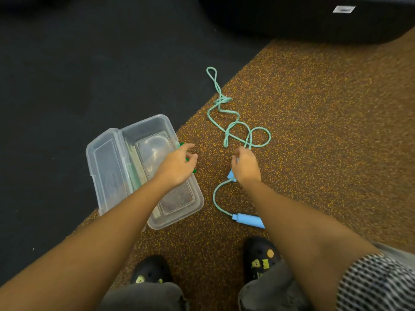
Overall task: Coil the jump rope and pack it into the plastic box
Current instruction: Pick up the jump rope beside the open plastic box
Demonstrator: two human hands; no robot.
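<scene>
Head view, looking down at a speckled brown mat (314, 131) beside dark floor (67, 63). Clear plastic box (179, 212) lying open at left, straddling the mat's edge, lid (105, 162) hinged back onto the dark floor; something pale and flat along the inside near the hinge, otherwise bare. Green latch (182, 144) peeking out at the box's near rim.

Left hand (177, 163) over that rim, fingers loosely curled around the green latch area; touching or just hovering, cannot tell, nothing clearly held. Right hand (246, 166) closed around one blue handle (231, 175), only its end showing below the palm, with a strand of the rope (235, 124) running up from the fingers. Second handle (248, 219) flat on the mat near the right shoe (261, 258), joined by a short arc of cord.

Rest of the rope sprawled in loose loops across the mat, reaching away toward the dark floor, well apart from the box. Not yet coiled, nothing packed.

Likely light, limp and woven: no shape of its own, prone to snagging where loops cross. Handles rigid, best purchase. Probably easiest with both handles together in one hand, cord wound in loops small enough for the box.
</scene>
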